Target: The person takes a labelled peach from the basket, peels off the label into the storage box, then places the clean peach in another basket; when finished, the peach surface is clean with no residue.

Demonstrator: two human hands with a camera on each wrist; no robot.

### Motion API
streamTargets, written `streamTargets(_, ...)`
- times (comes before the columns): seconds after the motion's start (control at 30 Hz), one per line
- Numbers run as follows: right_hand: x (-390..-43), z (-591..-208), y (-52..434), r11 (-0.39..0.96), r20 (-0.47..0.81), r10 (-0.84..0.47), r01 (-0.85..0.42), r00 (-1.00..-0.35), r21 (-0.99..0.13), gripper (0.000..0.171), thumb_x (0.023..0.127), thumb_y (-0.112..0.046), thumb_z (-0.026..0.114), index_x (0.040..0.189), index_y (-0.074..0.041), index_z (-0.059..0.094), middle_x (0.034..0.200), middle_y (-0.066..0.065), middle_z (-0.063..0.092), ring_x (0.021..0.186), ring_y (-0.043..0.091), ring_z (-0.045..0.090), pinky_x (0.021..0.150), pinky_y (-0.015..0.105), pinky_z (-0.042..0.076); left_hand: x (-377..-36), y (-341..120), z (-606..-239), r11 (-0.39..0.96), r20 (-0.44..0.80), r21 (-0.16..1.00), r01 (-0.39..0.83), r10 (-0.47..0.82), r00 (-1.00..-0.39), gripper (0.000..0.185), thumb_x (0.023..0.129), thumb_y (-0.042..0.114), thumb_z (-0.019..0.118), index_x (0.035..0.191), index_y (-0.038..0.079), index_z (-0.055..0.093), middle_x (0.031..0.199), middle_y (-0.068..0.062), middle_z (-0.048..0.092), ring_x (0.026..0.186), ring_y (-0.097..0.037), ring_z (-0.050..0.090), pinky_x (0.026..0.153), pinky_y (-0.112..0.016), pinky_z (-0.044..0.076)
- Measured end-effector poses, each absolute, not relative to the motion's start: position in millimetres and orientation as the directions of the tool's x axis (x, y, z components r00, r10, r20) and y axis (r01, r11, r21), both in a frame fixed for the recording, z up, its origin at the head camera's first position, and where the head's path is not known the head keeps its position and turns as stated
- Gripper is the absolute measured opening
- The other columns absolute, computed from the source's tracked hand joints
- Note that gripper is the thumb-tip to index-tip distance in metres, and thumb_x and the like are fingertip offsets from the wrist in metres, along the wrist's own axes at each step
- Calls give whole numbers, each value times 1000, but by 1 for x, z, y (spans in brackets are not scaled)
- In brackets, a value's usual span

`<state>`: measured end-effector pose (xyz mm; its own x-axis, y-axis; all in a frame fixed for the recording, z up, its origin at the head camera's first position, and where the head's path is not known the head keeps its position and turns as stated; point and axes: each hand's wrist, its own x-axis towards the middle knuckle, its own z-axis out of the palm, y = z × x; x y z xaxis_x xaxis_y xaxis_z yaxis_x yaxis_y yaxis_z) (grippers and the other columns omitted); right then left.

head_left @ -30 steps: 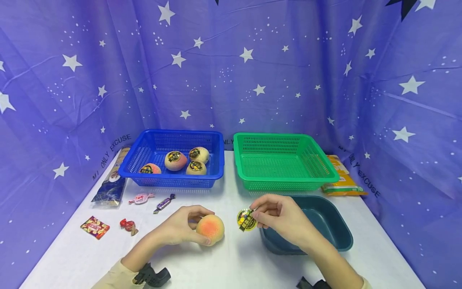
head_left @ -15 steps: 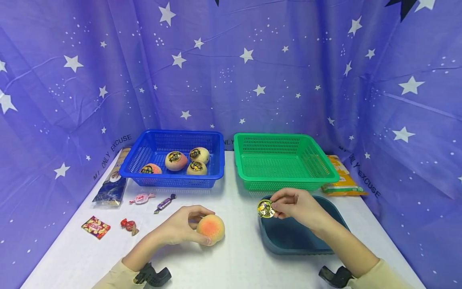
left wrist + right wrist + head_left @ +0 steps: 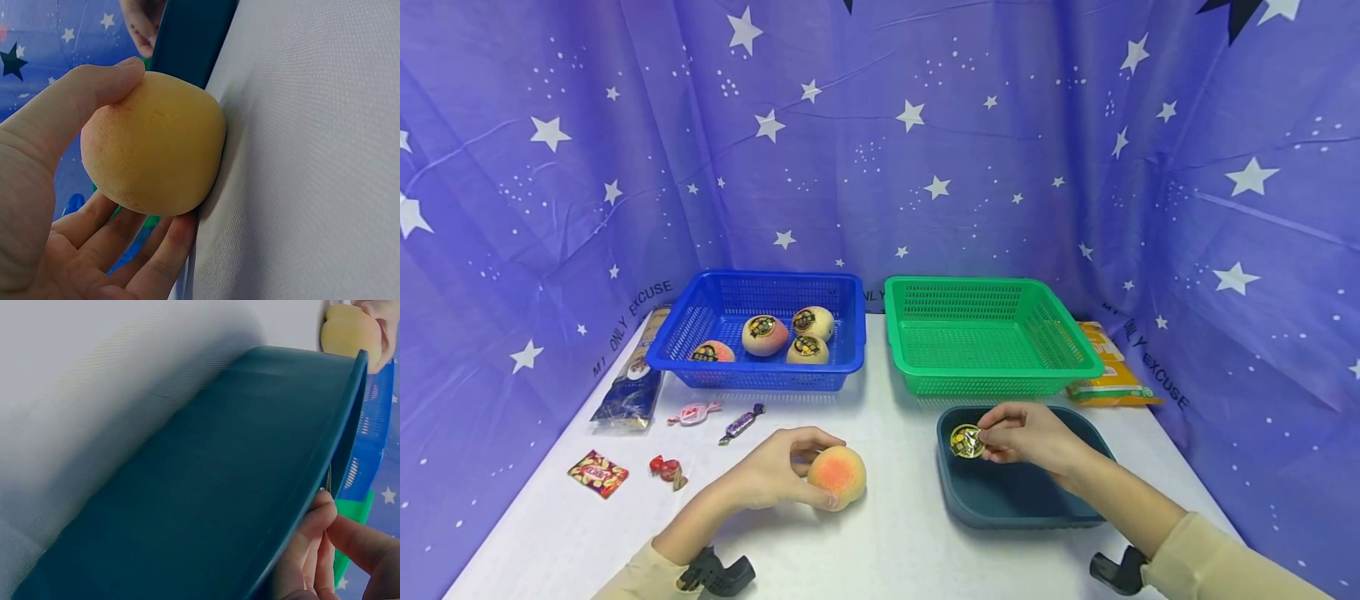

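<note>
At lower centre the left hand (image 3: 775, 473) is gripping a seemingly label-free peach (image 3: 841, 478), at lower right the right hand (image 3: 1028, 437) is pinching a label (image 3: 964, 442) over the tub (image 3: 1011, 500), and four labelled peaches (image 3: 765, 336), left of centre, are apparently awaiting peeling.

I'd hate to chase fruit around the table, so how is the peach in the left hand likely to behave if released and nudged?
The peach would probably roll, since it looks nearly round. Its matte surface suggests it shouldn't be very slippery. It may be fairly firm, as no dent shows around the grip of the left hand.
</note>
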<state>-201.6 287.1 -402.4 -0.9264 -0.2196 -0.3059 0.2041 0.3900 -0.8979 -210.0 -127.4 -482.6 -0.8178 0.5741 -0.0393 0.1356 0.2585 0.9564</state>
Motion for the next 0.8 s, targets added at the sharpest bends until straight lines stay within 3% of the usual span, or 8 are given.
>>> streamTargets(0.33, -200, -410, 294, 408, -328, -220, 219, -919, -886, 32, 108, -8, 68, 132, 14, 61, 113, 17, 79, 95, 20, 81, 87, 33, 70, -209, -127, -482, 255, -31, 956, 143, 576, -817, 71, 80, 14, 100, 143, 8, 69, 138, -10, 74, 125, -28, 74, 106, -35, 64)
streamTargets(0.53, -196, -414, 296, 507, -312, -152, 197, -938, -839, 24, 106, -7, 69, 123, 10, 67, 114, 19, 78, 100, 25, 81, 89, 39, 70, -210, -127, -481, 262, -25, 952, 156, 577, -816, 72, 79, 14, 100, 144, 7, 68, 139, -11, 74, 124, -27, 75, 107, -35, 64)
streamTargets(0.8, -188, -411, 294, 560, -320, -163, 180, -933, -809, 17, 106, -11, 71, 116, 3, 72, 111, 14, 79, 100, 23, 80, 91, 41, 69, -209, -126, -480, 282, 5, 936, 211, 589, -808, 69, 79, 19, 101, 140, 14, 70, 138, -6, 74, 123, -24, 72, 108, -30, 62)
